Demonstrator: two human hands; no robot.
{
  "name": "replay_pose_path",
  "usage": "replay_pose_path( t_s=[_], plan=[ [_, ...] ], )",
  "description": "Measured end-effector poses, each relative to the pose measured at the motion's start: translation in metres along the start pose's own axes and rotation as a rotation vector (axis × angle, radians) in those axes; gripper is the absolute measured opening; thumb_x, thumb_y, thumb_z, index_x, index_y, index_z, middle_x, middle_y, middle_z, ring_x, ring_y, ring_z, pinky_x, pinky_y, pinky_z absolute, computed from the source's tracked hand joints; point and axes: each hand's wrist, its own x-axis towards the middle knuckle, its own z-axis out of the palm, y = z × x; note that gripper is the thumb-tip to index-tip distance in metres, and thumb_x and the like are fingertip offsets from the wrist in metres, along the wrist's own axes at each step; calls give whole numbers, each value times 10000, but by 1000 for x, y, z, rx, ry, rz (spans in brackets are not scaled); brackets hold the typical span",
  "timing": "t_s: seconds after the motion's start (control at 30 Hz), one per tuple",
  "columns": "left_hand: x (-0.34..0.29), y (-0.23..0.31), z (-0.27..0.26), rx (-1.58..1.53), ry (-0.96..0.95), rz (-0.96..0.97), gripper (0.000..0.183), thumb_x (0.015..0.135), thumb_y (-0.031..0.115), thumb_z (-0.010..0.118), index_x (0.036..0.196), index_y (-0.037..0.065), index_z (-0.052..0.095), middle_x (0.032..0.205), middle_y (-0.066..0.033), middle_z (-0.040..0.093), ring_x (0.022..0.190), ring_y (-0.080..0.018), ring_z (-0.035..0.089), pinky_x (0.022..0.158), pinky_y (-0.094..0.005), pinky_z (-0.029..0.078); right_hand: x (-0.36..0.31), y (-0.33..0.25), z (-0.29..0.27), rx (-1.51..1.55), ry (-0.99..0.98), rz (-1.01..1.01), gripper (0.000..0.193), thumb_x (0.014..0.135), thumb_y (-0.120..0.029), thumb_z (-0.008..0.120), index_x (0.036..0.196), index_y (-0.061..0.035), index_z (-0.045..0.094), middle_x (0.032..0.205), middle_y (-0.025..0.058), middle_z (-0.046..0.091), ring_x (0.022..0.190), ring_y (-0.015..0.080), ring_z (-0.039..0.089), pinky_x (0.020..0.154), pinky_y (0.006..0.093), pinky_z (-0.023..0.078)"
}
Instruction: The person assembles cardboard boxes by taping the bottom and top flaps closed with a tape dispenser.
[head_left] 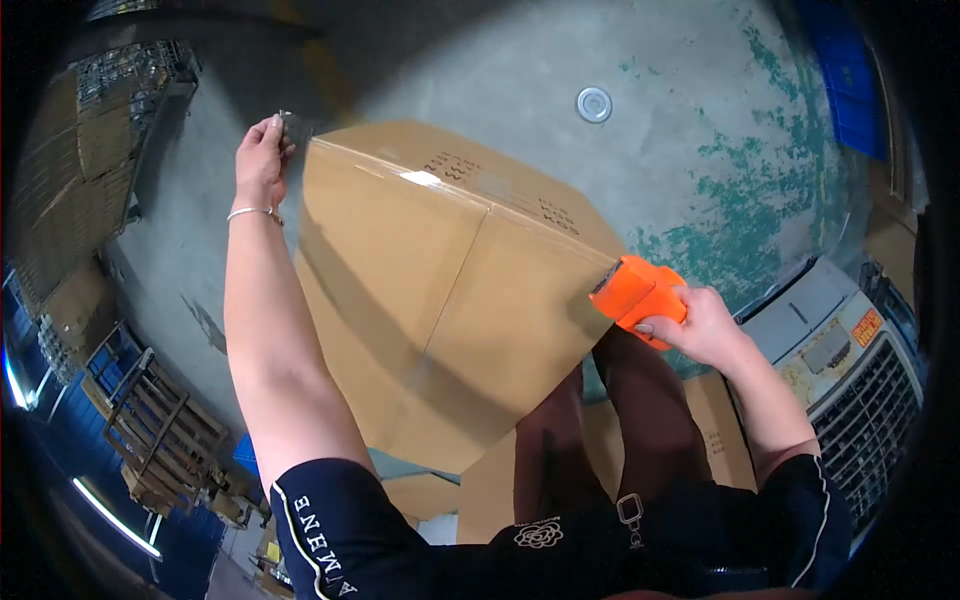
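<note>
A large brown cardboard box (400, 290) stands tilted in front of me, its flap seam facing up. My right hand (705, 325) is wrapped round an orange tape dispenser (640, 298), which touches the box's right corner. Shiny clear tape (425, 179) runs along the box's far edge. At the far left corner, my left hand (264, 160) is closed in a pinch on what looks like the tape's loose end, just off the cardboard. The fingertips partly hide it.
A grey machine with a black grille (862, 440) stands close on my right. Flat cardboard (715, 430) lies by my legs. Wooden pallets (160, 430) are at the left, and a round metal disc (594, 104) is on the floor ahead.
</note>
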Motion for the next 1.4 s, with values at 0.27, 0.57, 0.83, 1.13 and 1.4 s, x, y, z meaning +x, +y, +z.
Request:
replay_pose_path(
  t_s=[0.27, 0.57, 0.83, 1.13, 1.4],
  plan=[
    [9, -24, 17, 395, -196, -383, 510, 824, 393, 660, 1178, 60, 503, 1000, -65, 626, 838, -187, 635, 795, -302, 512, 8, 8, -3, 164, -96, 138, 376, 703, -347, 747, 863, -19, 658, 717, 166, 646, 700, 336, 641, 657, 381, 509],
    [-55, -36, 32, 571, 212, 157, 712, 878, 628, 355, 780, 5, 684, 782, -106, 664, 758, -250, 581, 786, -374, 430, 2, 12, -11, 6, -136, 156, 455, 681, -406, 751, 862, 0, 653, 748, 190, 643, 727, 348, 636, 673, 394, 507],
    [-43, -27, 27, 457, 205, 104, 721, 875, 646, 367, 809, -5, 671, 769, -61, 616, 757, -183, 546, 766, -322, 441, -40, 82, -15, 72, -76, -33, 421, 719, -411, 724, 817, -9, 643, 748, 171, 638, 734, 349, 625, 678, 405, 497],
    [-74, -25, 46, 365, 238, 384, 558, 925, 485, 429, 987, -37, 617, 979, -118, 631, 937, -219, 583, 844, -302, 444, 13, 136, 12, 45, -168, -43, 494, 708, -496, 704, 833, -22, 646, 721, 165, 627, 710, 350, 608, 652, 404, 472],
    [-312, -100, 179, 811, -982, 1771, 393, 855, 407, 501, 1170, 185, 580, 1205, 28, 547, 1289, -76, 345, 1083, -395, 217, 73, 183, 45, 143, -142, -196, 459, 701, -470, 717, 829, -33, 653, 742, 147, 643, 707, 311, 621, 644, 366, 475]
  ],
)
